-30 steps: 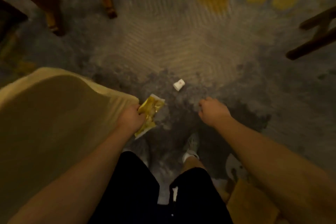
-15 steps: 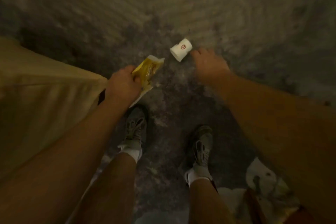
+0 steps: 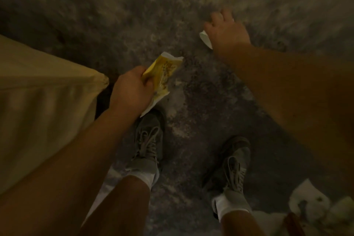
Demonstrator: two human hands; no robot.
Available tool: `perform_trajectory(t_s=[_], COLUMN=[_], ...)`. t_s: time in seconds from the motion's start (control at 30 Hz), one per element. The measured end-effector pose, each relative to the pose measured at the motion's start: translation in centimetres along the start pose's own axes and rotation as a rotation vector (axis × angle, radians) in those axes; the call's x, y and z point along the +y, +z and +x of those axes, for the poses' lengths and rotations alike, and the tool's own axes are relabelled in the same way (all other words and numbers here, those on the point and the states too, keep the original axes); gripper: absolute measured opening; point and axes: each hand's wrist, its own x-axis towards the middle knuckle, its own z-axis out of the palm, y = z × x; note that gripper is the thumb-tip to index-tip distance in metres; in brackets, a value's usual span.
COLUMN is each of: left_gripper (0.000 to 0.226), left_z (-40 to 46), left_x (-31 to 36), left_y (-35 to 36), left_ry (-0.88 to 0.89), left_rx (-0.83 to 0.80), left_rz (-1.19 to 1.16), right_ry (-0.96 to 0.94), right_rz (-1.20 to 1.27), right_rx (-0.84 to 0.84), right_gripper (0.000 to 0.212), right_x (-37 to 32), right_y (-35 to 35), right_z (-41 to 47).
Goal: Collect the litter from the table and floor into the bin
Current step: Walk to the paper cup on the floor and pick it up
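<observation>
My left hand [image 3: 132, 90] is closed on a yellow snack wrapper [image 3: 162, 74], held low over the grey floor. My right hand [image 3: 225, 32] reaches down to the floor and covers a small white paper cup [image 3: 206, 39]; only the cup's white edges show at the left of the palm and near the fingers. The fingers curl around the cup, but most of it is hidden, so the grip is not fully visible. No bin shows in this view.
A beige cloth-covered edge [image 3: 47, 97] fills the left side, close to my left arm. My two grey shoes [image 3: 149, 140] [image 3: 237, 166] stand on the mottled floor. White crumpled litter [image 3: 306, 201] lies at the bottom right beside a brown wooden piece [image 3: 293, 224].
My right hand moved from beside the white cup to on top of it, fingers closing round it. The left hand kept the yellow wrapper. The view dropped closer to the floor.
</observation>
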Motion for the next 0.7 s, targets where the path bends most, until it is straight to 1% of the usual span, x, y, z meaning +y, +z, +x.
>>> perform_trajectory(t_s=[0.07,0.17,0.27,0.33,0.4,0.47,0.6,0.7], left_gripper=[0.015,0.017,0.019,0.020,0.019,0.020,0.014,0.015], left_z=[-0.2,-1.1,-2.5,-3.6,-5.0,-6.7,-11.2,-14.7], left_x=[0.5,3.0,6.7,9.7,13.2,16.9,25.0,30.6], left_y=[-1.0,-3.2,-6.5,-9.1,-12.1,-15.5,-23.5,-29.3], left_ry=[-0.015,-0.006,0.013,0.028,0.059,0.082,0.207,0.306], left_rx=[-0.004,0.005,0.005,0.002,-0.006,-0.017,0.001,0.010], left_rz=[0.008,0.017,0.029,0.035,0.024,0.005,-0.016,-0.023], right_ry=[0.044,0.079,0.096,0.138,0.228,0.324,0.471,0.560], right_rz=[0.016,0.052,0.200,0.326,0.444,0.540,0.630,0.670], right_rx=[-0.037,-0.092,-0.048,-0.027,-0.011,-0.003,0.100,0.250], right_gripper=[0.060,0.061,0.060,0.067,0.069,0.066,0.067,0.064], right_x=[0.1,0.1,0.3,0.6,1.5,2.4,5.5,7.8], right_y=[-0.8,-3.1,-6.8,-9.9,-13.5,-17.3,-26.7,-34.2], right_z=[-1.3,-5.5,-11.0,-15.2,-19.8,-24.4,-33.8,-40.1])
